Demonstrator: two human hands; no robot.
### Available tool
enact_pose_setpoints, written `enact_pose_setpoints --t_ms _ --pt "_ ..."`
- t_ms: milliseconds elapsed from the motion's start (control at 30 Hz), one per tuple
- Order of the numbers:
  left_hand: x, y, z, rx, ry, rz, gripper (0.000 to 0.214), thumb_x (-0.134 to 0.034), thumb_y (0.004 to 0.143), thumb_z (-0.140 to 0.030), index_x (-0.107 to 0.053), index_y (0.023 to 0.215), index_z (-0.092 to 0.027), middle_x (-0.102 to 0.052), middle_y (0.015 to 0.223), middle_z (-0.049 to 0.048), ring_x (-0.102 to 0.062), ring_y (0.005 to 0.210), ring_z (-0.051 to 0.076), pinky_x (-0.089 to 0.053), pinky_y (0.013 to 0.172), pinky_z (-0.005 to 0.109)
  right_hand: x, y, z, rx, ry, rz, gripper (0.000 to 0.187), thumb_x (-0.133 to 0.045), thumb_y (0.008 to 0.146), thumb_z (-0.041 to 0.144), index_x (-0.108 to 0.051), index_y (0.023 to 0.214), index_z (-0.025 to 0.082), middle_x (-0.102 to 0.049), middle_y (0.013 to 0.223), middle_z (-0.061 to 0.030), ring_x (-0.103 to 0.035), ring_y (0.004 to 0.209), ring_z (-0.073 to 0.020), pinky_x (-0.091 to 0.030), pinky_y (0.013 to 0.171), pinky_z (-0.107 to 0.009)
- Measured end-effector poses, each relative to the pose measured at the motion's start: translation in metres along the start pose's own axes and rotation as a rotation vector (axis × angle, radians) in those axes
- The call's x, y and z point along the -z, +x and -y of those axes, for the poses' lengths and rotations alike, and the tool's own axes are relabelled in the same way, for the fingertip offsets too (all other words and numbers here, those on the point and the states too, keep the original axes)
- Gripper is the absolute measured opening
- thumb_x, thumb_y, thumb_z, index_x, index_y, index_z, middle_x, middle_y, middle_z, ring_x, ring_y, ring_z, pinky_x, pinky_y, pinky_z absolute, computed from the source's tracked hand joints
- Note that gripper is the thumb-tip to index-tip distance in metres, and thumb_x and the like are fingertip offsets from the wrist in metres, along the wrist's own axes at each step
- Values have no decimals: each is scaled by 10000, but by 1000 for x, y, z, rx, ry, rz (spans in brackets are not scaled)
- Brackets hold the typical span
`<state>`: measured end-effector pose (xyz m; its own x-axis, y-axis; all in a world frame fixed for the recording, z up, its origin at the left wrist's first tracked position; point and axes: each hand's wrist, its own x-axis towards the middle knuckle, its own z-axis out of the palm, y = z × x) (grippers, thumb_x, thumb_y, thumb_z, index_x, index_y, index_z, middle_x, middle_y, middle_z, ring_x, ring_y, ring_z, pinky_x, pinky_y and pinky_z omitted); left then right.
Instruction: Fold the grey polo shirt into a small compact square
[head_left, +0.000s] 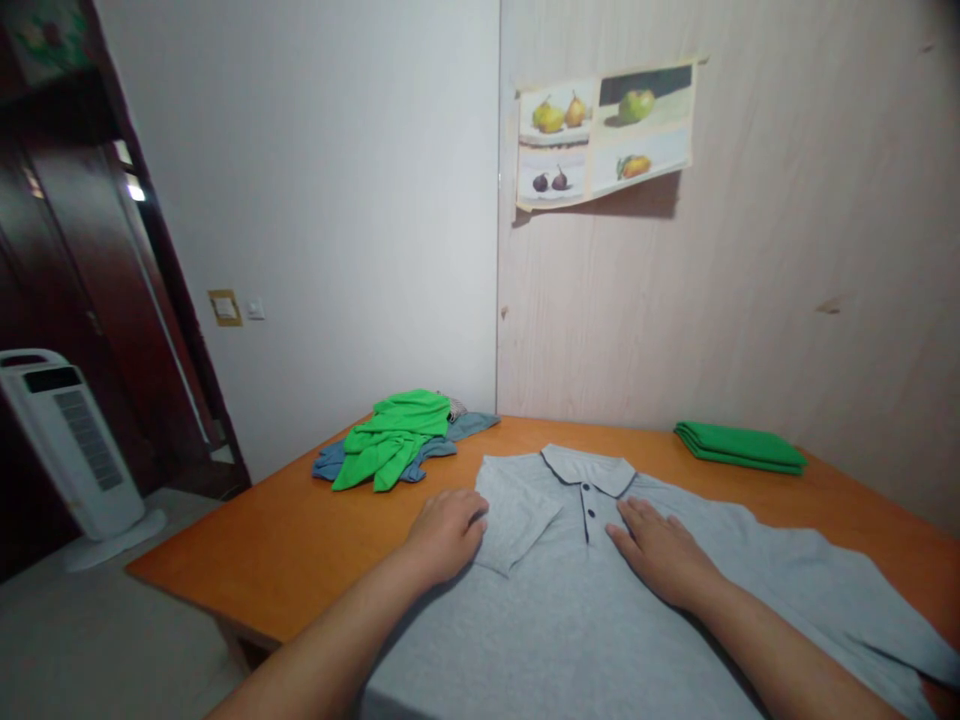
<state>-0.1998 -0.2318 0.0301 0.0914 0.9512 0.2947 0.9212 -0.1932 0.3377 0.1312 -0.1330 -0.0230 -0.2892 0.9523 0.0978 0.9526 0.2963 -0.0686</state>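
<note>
A grey polo shirt (540, 620) lies front side up on the table, its collar (589, 470) pointing toward the wall and two dark buttons showing on the placket. The sleeve on the left (517, 515) is folded inward over the shirt front, while the right-hand side spreads out toward the table's right edge. At the left folded edge, my left hand (450, 532) has its fingers curled and closed on the cloth; the fingertips are partly hidden. My right hand (664, 550) rests palm down on the chest beside the placket, fingers stretched out.
A loose heap of bright green cloth (397, 435) and blue-grey cloth (326, 462) sits at the table's back left. Near the back right lies a neatly folded green cloth (739, 446). The orange tabletop (247, 555) ends at the left, and a white heater (79, 450) stands on the floor beyond.
</note>
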Motion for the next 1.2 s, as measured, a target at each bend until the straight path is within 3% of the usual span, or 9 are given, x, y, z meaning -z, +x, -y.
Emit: enact_pose_setpoints --t_ms 133,367,467,567,767,867,933,1033,1200 --pt "-2 -12 3 23 118 25 307 -551 872 -295 -672 1151 -328 -649 1279 59 -566 1179 308 -385 971 449 1 -1 1 -2 1 -12 676 -241 967 527 -405 1483 122 -347 1566 -141 -257 1468 -290 -233 1164 -523" --pt "3 5 -8 87 168 15 216 -544 870 -302 -694 1014 -246 -701 1093 116 -617 1072 312 -435 927 431 -3 2 -2 5 -4 -9 689 -242 965 534 -399 1488 114 -340 1570 -139 -249 1471 -292 -229 1165 -529" --pt "-4 13 -19 -21 68 -6 306 -471 924 -292 -661 1156 -232 -642 1279 122 -555 1224 272 -386 1051 396 -5 2 -2 2 -7 -10 695 -239 963 540 -394 1492 116 -330 1575 -136 -253 1470 -291 -232 1165 -523" --pt "-16 14 -23 -101 17 49 412 -438 953 -327 -592 1311 -195 -511 1455 135 -430 1372 258 -301 1147 395 -4 2 -1 0 -3 -9 690 -236 964 533 -399 1490 118 -325 1577 -131 -257 1469 -287 -231 1166 -515" --pt "-21 8 -22 -93 54 203 541 -449 953 -464 -499 1413 -182 -419 1524 151 -360 1421 292 -279 1163 444 1 1 3 -12 3 12 691 -238 964 530 -389 1494 114 -333 1573 -142 -255 1469 -289 -199 1174 -516" --pt "-14 19 -30 -114 120 249 506 -434 953 -481 -574 1308 -149 -513 1435 185 -452 1347 322 -355 1106 449 2 1 5 -15 8 26 695 -233 966 530 -374 1502 111 -311 1582 -146 -237 1475 -291 -185 1176 -515" --pt "-14 31 -37 -139 140 241 424 -393 969 -456 -641 1157 -168 -633 1269 163 -567 1203 307 -431 1021 428 3 0 5 -17 10 33 698 -234 967 531 -369 1505 109 -309 1583 -148 -231 1477 -294 -177 1177 -515" --pt "-24 50 -45 -205 97 201 344 -379 978 -386 -653 1091 -212 -683 1152 104 -596 1123 262 -443 990 385 5 -1 6 -13 17 38 708 -233 965 542 -360 1509 107 -302 1585 -148 -225 1478 -299 -176 1177 -517" --pt "-55 62 -40 -252 47 158 395 -366 983 -322 -611 1265 -196 -595 1364 104 -513 1279 244 -360 1103 393 9 -2 7 -15 23 45 716 -232 963 543 -354 1511 100 -300 1585 -152 -222 1479 -301 -177 1176 -518"
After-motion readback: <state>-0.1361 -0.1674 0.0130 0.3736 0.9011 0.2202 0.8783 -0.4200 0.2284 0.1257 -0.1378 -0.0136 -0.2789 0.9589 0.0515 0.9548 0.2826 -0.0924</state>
